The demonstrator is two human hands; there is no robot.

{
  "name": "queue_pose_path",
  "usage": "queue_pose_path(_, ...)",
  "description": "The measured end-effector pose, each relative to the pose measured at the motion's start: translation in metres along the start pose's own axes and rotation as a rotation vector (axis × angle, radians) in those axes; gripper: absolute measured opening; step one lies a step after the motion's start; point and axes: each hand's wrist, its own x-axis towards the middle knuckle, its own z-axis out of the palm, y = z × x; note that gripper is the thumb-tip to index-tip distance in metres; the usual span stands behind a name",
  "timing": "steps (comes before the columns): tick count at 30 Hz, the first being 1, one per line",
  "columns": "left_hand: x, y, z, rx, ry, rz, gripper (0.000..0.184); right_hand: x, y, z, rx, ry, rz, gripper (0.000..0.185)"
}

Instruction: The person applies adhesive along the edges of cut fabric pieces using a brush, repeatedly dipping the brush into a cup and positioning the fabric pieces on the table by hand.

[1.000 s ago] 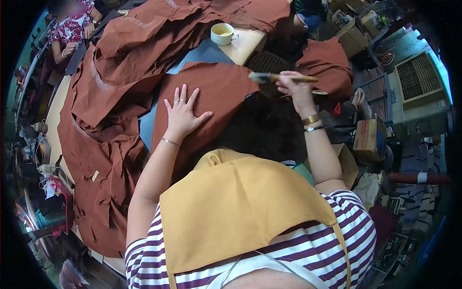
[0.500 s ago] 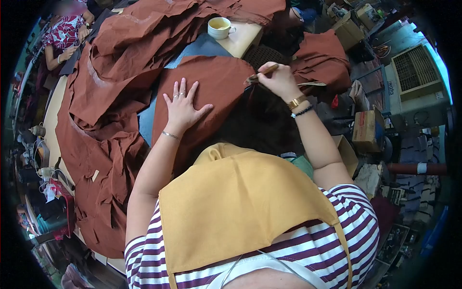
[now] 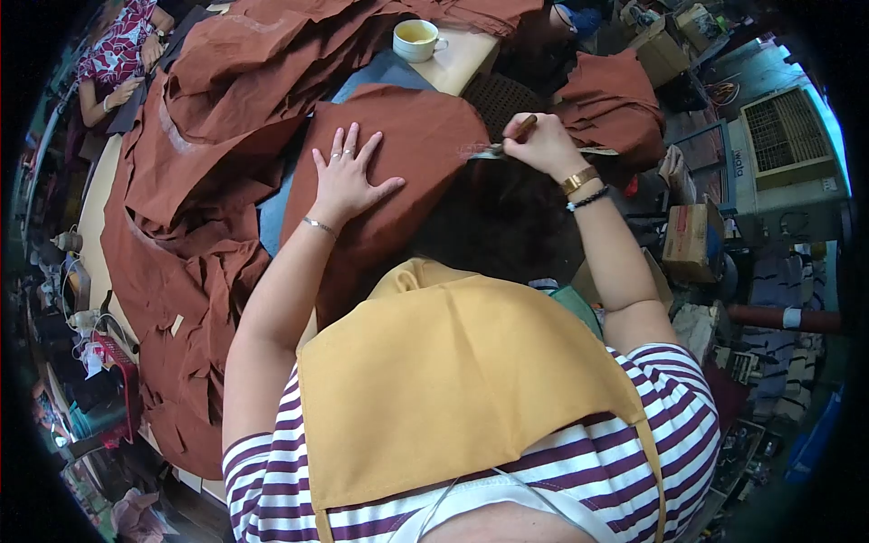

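Note:
A reddish-brown leather piece [image 3: 398, 136] lies on a blue-grey surface [image 3: 385, 72]. Flat on it, with fingers spread, rests my left hand [image 3: 351, 181], wearing rings and a bracelet. My right hand [image 3: 543, 149] grips a wooden-handled brush [image 3: 523, 127] at the leather's right edge. The brush tip touches or hovers just over that edge, where a pale wet-looking streak shows; its exact contact is unclear. Beyond the leather, a white cup [image 3: 415, 42] with yellowish contents sits on the tabletop corner [image 3: 464, 61].
Heaped brown leather [image 3: 195, 163] covers the left side of the table. Another brown leather pile [image 3: 611, 109] lies at the right. Cardboard boxes [image 3: 690, 242] and a cooling unit [image 3: 786, 140] stand further right. Another person's arm [image 3: 109, 101] shows at upper left.
My right hand with the brush has shifted slightly right, and a pale streak now shows at the leather's edge. My left hand stays spread on the leather.

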Motion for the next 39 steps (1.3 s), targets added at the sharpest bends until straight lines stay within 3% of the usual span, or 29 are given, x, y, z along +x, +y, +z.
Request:
queue_pose_path(1,0.005,-0.002,0.001,0.001,-0.005,0.015,0.091,0.0,0.002,-0.008,-0.103,-0.014,0.012,0.016)
queue_pose_path(4,0.022,-0.006,0.0,0.003,-0.02,0.075,0.091,-0.001,-0.014,0.002,0.162,0.132,-0.098,0.014)
queue_pose_path(6,0.035,-0.01,0.002,0.025,-0.025,0.117,0.09,0.0,-0.015,0.02,0.334,-0.014,-0.113,0.014)
queue_pose_path(11,0.067,-0.016,0.001,0.024,-0.079,0.211,0.09,-0.01,0.02,-0.009,0.032,0.004,0.031,0.016)
queue_pose_path(15,0.092,-0.02,0.006,0.027,-0.072,0.313,0.093,-0.009,-0.005,0.017,0.371,0.076,-0.074,0.015)
queue_pose_path(18,0.106,-0.021,0.002,0.057,-0.116,0.363,0.091,-0.013,0.006,0.009,0.276,0.03,-0.069,0.015)
queue_pose_path(20,0.121,-0.023,0.004,0.069,-0.104,0.42,0.092,-0.014,0.015,-0.007,0.038,0.047,-0.017,0.014)
queue_pose_path(24,0.127,-0.019,-0.002,0.14,-0.074,0.477,0.092,-0.014,-0.011,0.015,0.437,0.043,-0.093,0.013)
queue_pose_path(26,0.11,-0.017,0.001,0.123,0.025,0.404,0.087,-0.014,-0.01,0.03,0.291,0.025,-0.262,0.013)
queue_pose_path(28,0.071,-0.013,0.005,0.09,0.122,0.276,0.083,-0.013,-0.006,0.033,0.313,0.029,-0.265,0.012)
queue_pose_path(32,-0.057,0.004,-0.01,0.004,-0.026,-0.059,0.08,-0.015,-0.006,0.032,0.285,0.058,-0.265,0.012)
queue_pose_path(34,-0.071,0.002,-0.015,-0.012,-0.054,-0.084,0.082,-0.014,0.001,0.025,0.237,0.082,-0.294,0.012)
queue_pose_path(36,-0.075,-0.004,-0.018,-0.009,-0.057,-0.074,0.084,-0.014,0.01,0.006,0.111,0.017,-0.157,0.012)
queue_pose_path(39,-0.045,-0.023,-0.019,0.01,-0.051,-0.014,0.087,-0.015,0.001,0.002,0.083,0.142,-0.185,0.011)
